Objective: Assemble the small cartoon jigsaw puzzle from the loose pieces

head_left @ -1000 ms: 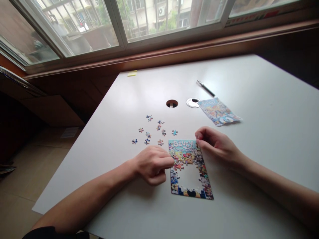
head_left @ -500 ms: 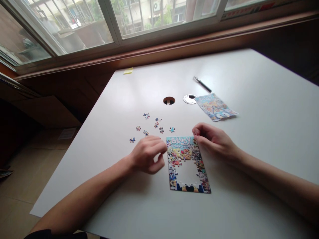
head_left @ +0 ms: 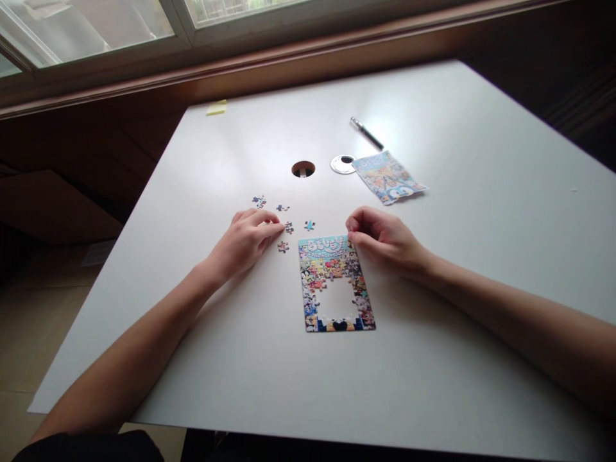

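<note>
A jigsaw puzzle (head_left: 359, 264) lies flat on the white table, its frame assembled around a gap in the lower middle. My right hand (head_left: 387, 242) is closed, with thumb and forefinger pinched at the puzzle's top right corner. To the left, my left hand (head_left: 246, 242) reaches over the loose pieces with its fingers stretched out. Its forefinger tip touches or nearly touches a dark puzzle piece (head_left: 289, 227). Close by lie a reddish piece (head_left: 283, 246), a turquoise piece (head_left: 309, 225), a dark blue piece (head_left: 283, 208) and a small cluster (head_left: 258, 201). The palm may hide other pieces.
A creased picture sheet (head_left: 389, 176) lies beyond my right hand, partly against a metal ring cover (head_left: 341, 165). A black pen (head_left: 366, 133) is behind it. The table (head_left: 231, 378) has a round cable hole (head_left: 303, 169) and a yellow sticky note (head_left: 216, 108) at its far left corner.
My left hand has moved from the puzzle's left edge up and left to the loose pieces, its fingers straightening. My right hand stays at the puzzle's corner. The view has tilted down.
</note>
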Action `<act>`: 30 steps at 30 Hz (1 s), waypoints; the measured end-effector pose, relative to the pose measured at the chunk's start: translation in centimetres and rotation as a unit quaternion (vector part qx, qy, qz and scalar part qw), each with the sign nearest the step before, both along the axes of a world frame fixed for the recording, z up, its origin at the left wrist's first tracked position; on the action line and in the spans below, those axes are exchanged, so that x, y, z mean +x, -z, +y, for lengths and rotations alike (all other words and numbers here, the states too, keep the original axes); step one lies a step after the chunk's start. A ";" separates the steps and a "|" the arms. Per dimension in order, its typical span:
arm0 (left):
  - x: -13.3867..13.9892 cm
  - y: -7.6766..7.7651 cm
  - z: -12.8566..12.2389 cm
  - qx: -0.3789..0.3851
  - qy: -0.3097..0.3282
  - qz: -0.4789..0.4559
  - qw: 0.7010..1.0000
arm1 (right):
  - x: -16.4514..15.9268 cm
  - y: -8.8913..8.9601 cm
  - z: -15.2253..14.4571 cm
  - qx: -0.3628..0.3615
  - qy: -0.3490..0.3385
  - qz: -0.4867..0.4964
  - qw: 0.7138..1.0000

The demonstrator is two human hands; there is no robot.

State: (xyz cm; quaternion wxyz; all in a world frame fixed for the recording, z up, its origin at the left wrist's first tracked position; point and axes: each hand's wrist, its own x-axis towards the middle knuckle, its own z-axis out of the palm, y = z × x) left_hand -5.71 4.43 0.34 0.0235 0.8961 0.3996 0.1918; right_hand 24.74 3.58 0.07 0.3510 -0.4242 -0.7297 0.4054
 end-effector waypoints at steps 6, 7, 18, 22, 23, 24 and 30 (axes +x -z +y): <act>-0.6 -0.5 0.3 -0.012 -0.014 -0.025 1.000 | -0.1 -0.1 0.0 -0.004 -0.001 0.002 1.000; -0.8 -0.6 0.4 -0.006 -0.022 -0.008 1.000 | -0.1 -0.1 0.0 -0.004 0.000 0.000 1.000; -1.3 -1.8 0.4 -0.057 -0.058 0.024 0.996 | 0.0 0.0 0.0 -0.006 0.005 -0.009 1.000; -1.6 -1.6 0.6 -0.043 -0.038 0.023 0.998 | 0.0 0.1 0.1 0.001 0.007 -0.017 1.000; -1.7 -1.4 0.7 -0.040 -0.038 0.021 0.998 | 0.0 0.1 0.1 0.001 0.006 -0.016 1.000; -1.7 -1.3 0.8 -0.036 -0.038 0.020 0.998 | 0.0 0.0 0.1 0.000 0.005 -0.015 1.000; 0.5 -2.2 -0.9 -0.011 -0.011 -0.021 1.000 | -0.3 -0.7 -0.4 0.127 -0.033 -0.060 0.990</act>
